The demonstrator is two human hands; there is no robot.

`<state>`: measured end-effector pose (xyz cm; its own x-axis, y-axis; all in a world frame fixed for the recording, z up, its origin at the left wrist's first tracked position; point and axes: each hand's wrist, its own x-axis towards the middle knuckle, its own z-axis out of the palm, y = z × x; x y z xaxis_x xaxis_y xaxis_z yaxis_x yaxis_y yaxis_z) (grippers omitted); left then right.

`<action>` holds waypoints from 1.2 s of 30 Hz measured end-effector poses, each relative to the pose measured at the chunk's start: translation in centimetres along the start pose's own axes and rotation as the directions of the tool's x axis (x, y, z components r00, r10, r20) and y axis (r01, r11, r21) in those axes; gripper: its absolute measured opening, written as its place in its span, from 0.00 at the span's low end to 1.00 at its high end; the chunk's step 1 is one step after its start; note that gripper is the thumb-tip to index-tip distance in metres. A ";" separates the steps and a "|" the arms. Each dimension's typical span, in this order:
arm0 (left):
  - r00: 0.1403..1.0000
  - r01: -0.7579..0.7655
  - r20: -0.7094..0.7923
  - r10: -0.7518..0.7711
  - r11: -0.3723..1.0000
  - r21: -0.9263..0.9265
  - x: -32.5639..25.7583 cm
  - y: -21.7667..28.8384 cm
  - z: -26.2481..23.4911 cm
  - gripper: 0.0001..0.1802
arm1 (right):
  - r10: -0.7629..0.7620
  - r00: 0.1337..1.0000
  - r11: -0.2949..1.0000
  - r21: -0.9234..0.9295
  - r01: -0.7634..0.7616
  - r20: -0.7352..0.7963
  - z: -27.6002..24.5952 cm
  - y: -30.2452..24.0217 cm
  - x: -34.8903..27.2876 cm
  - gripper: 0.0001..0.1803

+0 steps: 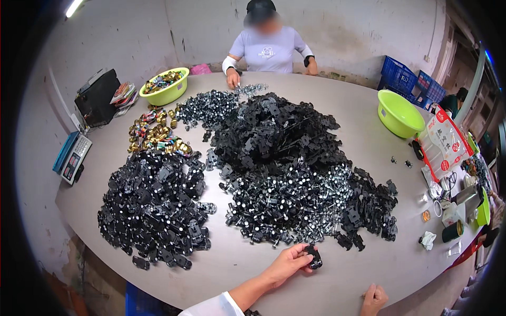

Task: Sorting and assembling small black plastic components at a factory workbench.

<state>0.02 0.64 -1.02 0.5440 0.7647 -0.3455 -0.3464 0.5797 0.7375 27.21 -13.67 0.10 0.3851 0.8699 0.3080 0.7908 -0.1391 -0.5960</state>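
Note:
My left hand (287, 265) reaches in from the lower edge in a white sleeve and pinches a small black plastic part (314, 257) just off the near edge of the big pile of black parts with silver-capped pieces (295, 200). My right hand (373, 299) rests at the table's near edge, lower right, with nothing in it. A second heap of black parts (155, 210) lies to the left of my left hand.
A person in a light shirt (266, 50) sits across the round grey table (348, 105), hand by small metal pieces (211, 105). Gold-coloured pieces (155, 137), two green bowls (166, 87) (399, 113), a scale (71, 158), blue crates (408, 79), a red-and-white bag (445, 145) and cups (453, 210) ring the table.

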 end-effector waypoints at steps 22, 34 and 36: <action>1.000 0.008 -0.003 -0.008 1.000 0.021 -0.2 -0.1 0.1 0.17 | 0.020 1.000 0.999 0.048 -0.020 -0.003 0.0 -0.5 0.1 0.21; 1.000 -0.002 -0.007 0.002 1.000 0.026 -0.3 0.2 0.3 0.17 | 0.034 0.999 0.998 0.045 -0.035 0.010 0.1 -0.3 0.0 0.22; 1.000 -0.003 -0.007 0.003 1.000 0.022 -0.2 0.2 0.3 0.17 | 0.026 1.000 0.999 0.044 -0.027 0.004 0.1 -0.2 0.0 0.22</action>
<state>0.04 0.50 -0.63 0.5380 0.7681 -0.3472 -0.3307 0.5712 0.7513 27.00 -13.58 0.13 0.4040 0.8678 0.2893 0.7584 -0.1410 -0.6363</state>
